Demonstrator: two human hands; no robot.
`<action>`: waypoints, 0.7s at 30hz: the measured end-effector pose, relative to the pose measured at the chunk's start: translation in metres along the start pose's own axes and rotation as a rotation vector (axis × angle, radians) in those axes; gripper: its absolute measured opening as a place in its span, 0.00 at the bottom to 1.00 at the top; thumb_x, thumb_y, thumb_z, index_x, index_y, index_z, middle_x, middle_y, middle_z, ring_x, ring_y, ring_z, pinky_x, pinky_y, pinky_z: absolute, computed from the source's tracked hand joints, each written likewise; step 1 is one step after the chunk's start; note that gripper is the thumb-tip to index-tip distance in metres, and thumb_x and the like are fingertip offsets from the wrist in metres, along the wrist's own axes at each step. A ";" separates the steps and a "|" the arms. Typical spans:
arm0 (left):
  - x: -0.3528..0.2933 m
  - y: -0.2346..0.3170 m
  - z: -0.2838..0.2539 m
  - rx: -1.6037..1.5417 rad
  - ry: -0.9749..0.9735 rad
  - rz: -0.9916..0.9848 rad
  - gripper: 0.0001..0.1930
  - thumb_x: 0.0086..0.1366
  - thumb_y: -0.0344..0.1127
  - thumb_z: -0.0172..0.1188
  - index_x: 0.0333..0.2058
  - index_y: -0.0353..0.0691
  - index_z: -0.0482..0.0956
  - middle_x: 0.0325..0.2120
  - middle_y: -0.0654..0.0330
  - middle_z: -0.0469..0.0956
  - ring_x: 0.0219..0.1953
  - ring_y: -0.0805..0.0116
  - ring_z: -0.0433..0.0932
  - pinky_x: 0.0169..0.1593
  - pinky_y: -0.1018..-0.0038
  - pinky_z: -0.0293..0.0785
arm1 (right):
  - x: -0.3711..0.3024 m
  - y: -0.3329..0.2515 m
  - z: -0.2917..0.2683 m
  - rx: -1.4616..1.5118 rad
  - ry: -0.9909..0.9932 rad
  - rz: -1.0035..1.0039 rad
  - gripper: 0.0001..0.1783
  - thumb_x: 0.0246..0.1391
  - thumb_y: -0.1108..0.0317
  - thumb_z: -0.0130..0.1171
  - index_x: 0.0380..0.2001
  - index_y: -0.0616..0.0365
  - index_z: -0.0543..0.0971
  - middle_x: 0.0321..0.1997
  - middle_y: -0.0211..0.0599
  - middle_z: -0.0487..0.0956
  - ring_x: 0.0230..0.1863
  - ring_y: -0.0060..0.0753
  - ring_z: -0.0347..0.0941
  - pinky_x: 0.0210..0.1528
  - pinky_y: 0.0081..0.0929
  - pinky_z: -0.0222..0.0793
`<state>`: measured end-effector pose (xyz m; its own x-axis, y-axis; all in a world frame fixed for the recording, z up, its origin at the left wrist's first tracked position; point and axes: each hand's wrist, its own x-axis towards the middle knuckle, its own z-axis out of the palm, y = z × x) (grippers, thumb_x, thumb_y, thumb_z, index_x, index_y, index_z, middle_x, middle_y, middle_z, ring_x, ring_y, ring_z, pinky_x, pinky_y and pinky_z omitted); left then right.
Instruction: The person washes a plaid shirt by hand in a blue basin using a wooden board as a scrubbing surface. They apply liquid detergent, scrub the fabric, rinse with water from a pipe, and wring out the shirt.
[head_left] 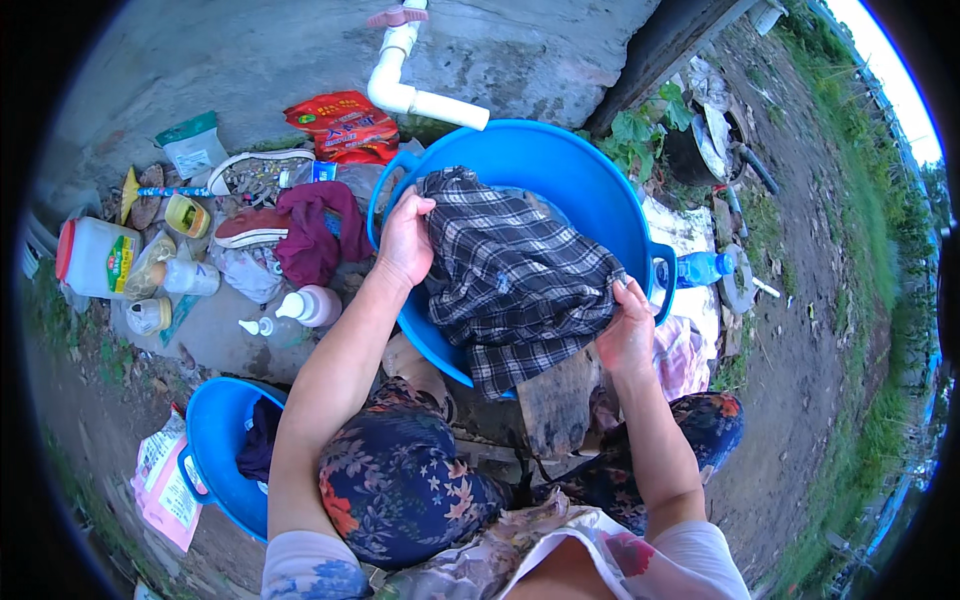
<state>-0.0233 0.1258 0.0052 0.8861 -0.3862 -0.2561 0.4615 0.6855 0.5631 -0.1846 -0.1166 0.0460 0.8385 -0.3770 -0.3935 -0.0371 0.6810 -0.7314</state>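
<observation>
A dark plaid shirt (520,270) with pale check lines is stretched between my two hands over a large blue tub (590,170). My left hand (407,240) is closed on its upper left edge, near the tub's left handle. At the right edge of the cloth, my right hand (628,325) pinches the fabric near the other handle. The shirt's lower end hangs over the tub's near rim, touching or close to a worn wooden board (562,405) that leans there. Much of the tub's inside is hidden beneath the cloth.
A white pipe tap (410,90) reaches over the tub's far rim. Maroon cloth (318,228), shoes and several bottles lie to the left. A smaller blue tub (225,430) holding dark cloth stands at lower left. A blue bottle (700,268) lies right of the big tub.
</observation>
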 end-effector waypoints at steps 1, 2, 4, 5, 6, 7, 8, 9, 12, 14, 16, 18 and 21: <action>0.001 -0.001 0.003 0.050 0.024 0.023 0.13 0.61 0.29 0.49 0.45 0.39 0.73 0.44 0.58 0.78 0.46 0.65 0.76 0.54 0.68 0.71 | 0.001 -0.002 -0.002 -0.004 0.026 -0.002 0.05 0.58 0.73 0.52 0.37 0.58 0.74 0.39 0.31 0.79 0.40 0.28 0.76 0.46 0.29 0.73; 0.001 -0.003 0.006 0.101 0.049 0.047 0.11 0.63 0.29 0.50 0.44 0.39 0.73 0.43 0.58 0.78 0.45 0.67 0.76 0.53 0.69 0.71 | 0.003 -0.004 -0.005 -0.007 0.052 -0.004 0.05 0.58 0.73 0.52 0.37 0.58 0.74 0.39 0.31 0.79 0.40 0.28 0.76 0.45 0.29 0.73; 0.001 -0.006 0.010 0.295 0.068 0.066 0.10 0.68 0.31 0.52 0.46 0.37 0.73 0.42 0.60 0.78 0.42 0.72 0.77 0.51 0.74 0.71 | 0.012 -0.005 -0.018 -0.085 0.110 0.007 0.05 0.59 0.70 0.53 0.38 0.57 0.75 0.38 0.30 0.79 0.40 0.27 0.76 0.45 0.29 0.73; 0.002 -0.012 0.007 0.415 0.073 0.025 0.13 0.67 0.32 0.53 0.48 0.36 0.72 0.43 0.59 0.78 0.44 0.72 0.76 0.52 0.74 0.70 | 0.017 -0.004 -0.026 -0.133 0.144 0.023 0.06 0.59 0.70 0.54 0.39 0.56 0.75 0.39 0.29 0.79 0.40 0.27 0.76 0.45 0.29 0.73; 0.003 -0.018 0.004 0.535 0.076 -0.017 0.16 0.67 0.34 0.55 0.51 0.36 0.71 0.44 0.59 0.77 0.45 0.72 0.76 0.53 0.75 0.70 | 0.022 -0.004 -0.034 -0.182 0.178 0.039 0.07 0.58 0.69 0.55 0.39 0.56 0.76 0.39 0.29 0.79 0.41 0.27 0.76 0.46 0.29 0.72; -0.002 -0.025 0.009 0.673 0.115 -0.050 0.24 0.66 0.34 0.57 0.58 0.34 0.65 0.50 0.54 0.75 0.51 0.69 0.74 0.56 0.74 0.67 | 0.029 -0.005 -0.039 -0.184 0.189 0.066 0.05 0.58 0.69 0.56 0.37 0.56 0.76 0.38 0.29 0.79 0.40 0.27 0.75 0.44 0.30 0.72; 0.000 -0.038 -0.002 0.797 0.148 -0.046 0.28 0.65 0.35 0.59 0.60 0.32 0.61 0.55 0.49 0.71 0.56 0.64 0.71 0.59 0.71 0.66 | 0.033 -0.005 -0.044 -0.239 0.188 0.066 0.06 0.58 0.69 0.56 0.38 0.56 0.76 0.38 0.29 0.79 0.39 0.27 0.75 0.44 0.30 0.72; 0.001 -0.042 -0.007 0.896 0.151 -0.070 0.30 0.65 0.35 0.59 0.61 0.32 0.60 0.56 0.48 0.70 0.57 0.62 0.70 0.59 0.70 0.66 | 0.037 -0.006 -0.048 -0.295 0.187 0.066 0.06 0.58 0.69 0.57 0.39 0.56 0.76 0.38 0.29 0.79 0.39 0.28 0.75 0.44 0.30 0.72; 0.004 -0.056 -0.022 1.097 0.164 -0.124 0.29 0.63 0.36 0.60 0.60 0.30 0.61 0.54 0.46 0.71 0.56 0.59 0.71 0.58 0.69 0.67 | 0.039 -0.009 -0.046 -0.924 0.214 -0.304 0.14 0.55 0.68 0.60 0.45 0.59 0.75 0.37 0.35 0.79 0.39 0.31 0.75 0.45 0.27 0.70; 0.011 -0.059 -0.045 1.331 0.097 -0.134 0.28 0.61 0.38 0.62 0.57 0.31 0.65 0.50 0.47 0.74 0.53 0.59 0.74 0.55 0.68 0.69 | 0.033 -0.016 -0.026 -1.502 0.169 -0.814 0.17 0.51 0.67 0.63 0.44 0.60 0.76 0.36 0.39 0.79 0.40 0.37 0.75 0.48 0.31 0.69; 0.011 -0.059 -0.038 1.517 0.056 -0.109 0.28 0.61 0.36 0.62 0.56 0.29 0.64 0.47 0.49 0.76 0.50 0.60 0.76 0.54 0.68 0.70 | 0.027 -0.027 -0.005 -1.569 0.097 -0.696 0.17 0.47 0.65 0.66 0.40 0.60 0.78 0.36 0.41 0.79 0.42 0.43 0.74 0.51 0.38 0.68; 0.011 -0.055 -0.032 1.372 0.067 -0.174 0.23 0.59 0.38 0.64 0.49 0.31 0.72 0.40 0.56 0.79 0.43 0.69 0.77 0.46 0.72 0.72 | 0.022 -0.029 0.018 -1.356 0.004 -0.137 0.15 0.46 0.61 0.67 0.34 0.60 0.81 0.37 0.40 0.79 0.45 0.46 0.73 0.53 0.43 0.66; 0.010 -0.044 -0.014 0.978 0.055 -0.176 0.13 0.58 0.39 0.65 0.37 0.36 0.78 0.29 0.65 0.77 0.31 0.77 0.71 0.36 0.75 0.67 | 0.018 -0.007 0.022 -2.026 -0.232 -0.359 0.19 0.43 0.48 0.68 0.29 0.54 0.82 0.35 0.38 0.78 0.45 0.43 0.73 0.47 0.42 0.66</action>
<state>-0.0339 0.1003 -0.0327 0.8206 -0.3878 -0.4199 0.3705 -0.1985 0.9074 -0.1568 -0.1146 0.0566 0.9752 -0.1267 -0.1813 -0.1702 -0.9534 -0.2491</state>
